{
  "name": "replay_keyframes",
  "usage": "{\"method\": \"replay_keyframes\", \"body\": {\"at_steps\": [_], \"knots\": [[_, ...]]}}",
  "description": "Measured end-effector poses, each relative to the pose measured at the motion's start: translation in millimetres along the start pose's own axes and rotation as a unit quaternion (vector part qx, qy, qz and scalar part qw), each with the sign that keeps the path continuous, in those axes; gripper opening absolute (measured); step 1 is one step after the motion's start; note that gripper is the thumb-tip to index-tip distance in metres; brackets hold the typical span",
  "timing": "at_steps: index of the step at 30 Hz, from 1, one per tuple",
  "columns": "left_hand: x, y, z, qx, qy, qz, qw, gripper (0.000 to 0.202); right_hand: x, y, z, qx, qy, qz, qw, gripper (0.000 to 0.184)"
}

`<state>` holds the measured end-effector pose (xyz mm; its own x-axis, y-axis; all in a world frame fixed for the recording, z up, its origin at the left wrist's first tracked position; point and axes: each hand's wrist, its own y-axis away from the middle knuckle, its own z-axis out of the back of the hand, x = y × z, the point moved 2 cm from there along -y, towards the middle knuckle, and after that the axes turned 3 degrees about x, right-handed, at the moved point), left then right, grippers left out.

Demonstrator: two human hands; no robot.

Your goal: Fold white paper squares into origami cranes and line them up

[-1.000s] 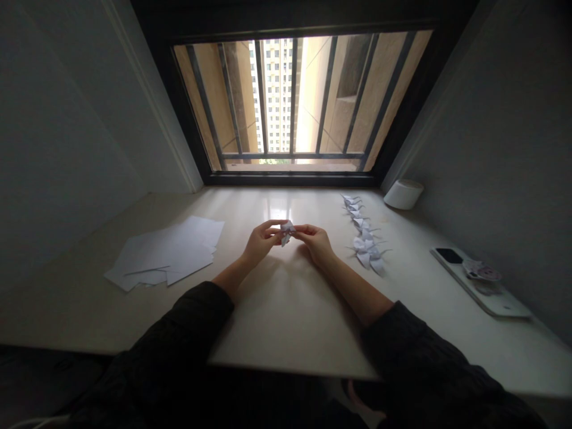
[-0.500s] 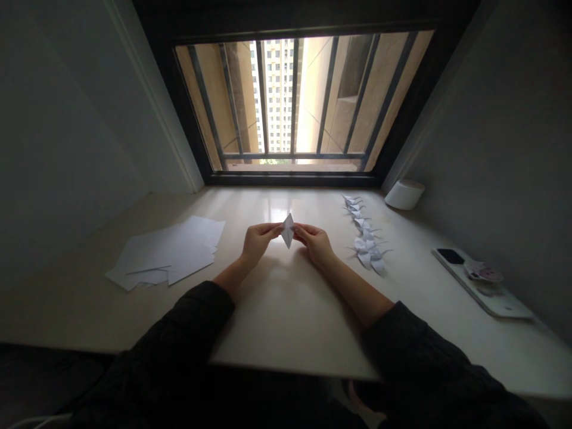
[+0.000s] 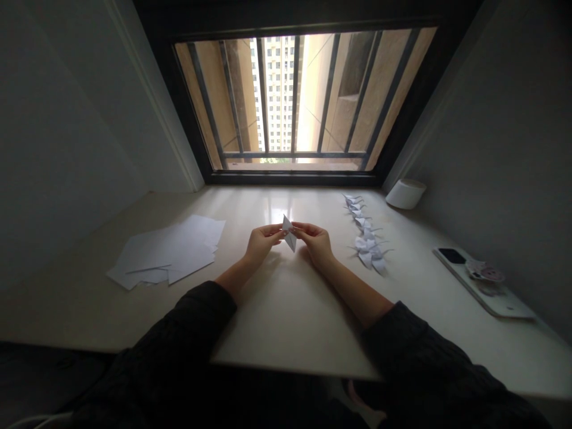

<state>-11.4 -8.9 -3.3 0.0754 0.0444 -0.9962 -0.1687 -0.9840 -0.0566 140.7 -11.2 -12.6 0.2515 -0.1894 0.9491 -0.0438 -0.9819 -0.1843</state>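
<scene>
Now the folded paper diamond [image 3: 291, 241] leans, its upper tip toward the left and its lower tip toward the right, where half a second ago it stood nearly upright; a second ago it showed as a crumpled-looking cluster of flaps. It is held above the middle of the glossy, pale countertop [image 3: 286, 333], between both hands. The left hand [image 3: 260, 243] has thumb and fingertips closed on its left side; the right hand [image 3: 317, 241] pinches its right side just as tightly. The paper is matte white, with sharp points and a crease down its lower half.

Unchanged, flat white sheets [image 3: 165, 250] overlap at left, while paper cranes [image 3: 365, 245] with thin, spiky ends form a row at right. Beyond them lie a smooth white cylinder [image 3: 406, 194] and a pale, glossy smartphone [image 3: 504, 305].
</scene>
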Motion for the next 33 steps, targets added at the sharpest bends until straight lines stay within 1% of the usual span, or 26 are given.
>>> {"method": "replay_keyframes", "body": {"at_steps": [5, 8, 11, 14, 16, 18, 20, 24, 30, 33], "knots": [[0.7, 0.1, 1.2, 0.019, -0.003, 0.022, 1.000, 0.045, 0.7, 0.2, 1.5, -0.003, 0.031, 0.013, 0.999, 0.031], [-0.8, 1.1, 1.4, 0.031, -0.009, 0.034, 0.999, 0.045, -0.7, -1.0, 4.4, 0.004, 0.102, 0.053, 0.993, 0.026], [-0.8, 1.4, 1.6, 0.041, -0.008, 0.049, 0.998, 0.044, 0.1, -0.7, 4.5, 0.022, 0.180, 0.098, 0.979, 0.023], [0.4, 0.7, 2.0, 0.034, 0.010, 0.060, 0.998, 0.043, 1.6, 0.5, 2.0, 0.041, 0.205, 0.119, 0.971, 0.025], [0.4, 0.2, 2.3, 0.019, 0.026, 0.064, 0.997, 0.042, 1.6, 1.0, 0.8, 0.039, 0.192, 0.107, 0.975, 0.032], [-0.8, 0.2, 2.3, 0.000, 0.043, 0.067, 0.997, 0.041, 0.1, 1.1, 0.6, 0.031, 0.185, 0.077, 0.979, 0.040], [-2.8, 0.7, 1.8, -0.013, 0.055, 0.065, 0.996, 0.040, -2.0, 1.1, 1.1, 0.028, 0.202, 0.051, 0.978, 0.039], [-6.1, 2.2, 0.7, -0.030, 0.070, 0.069, 0.995, 0.040, -5.3, 0.2, 2.1, 0.035, 0.239, 0.030, 0.970, 0.041], [-7.0, 3.4, -0.3, -0.068, 0.113, 0.093, 0.987, 0.037, -4.7, -1.1, -1.3, 0.072, 0.188, 0.014, 0.979, 0.041], [-6.7, 2.9, -0.8, -0.078, 0.107, 0.081, 0.988, 0.037, -2.9, -0.1, -2.0, 0.070, 0.200, 0.020, 0.977, 0.040]]}}
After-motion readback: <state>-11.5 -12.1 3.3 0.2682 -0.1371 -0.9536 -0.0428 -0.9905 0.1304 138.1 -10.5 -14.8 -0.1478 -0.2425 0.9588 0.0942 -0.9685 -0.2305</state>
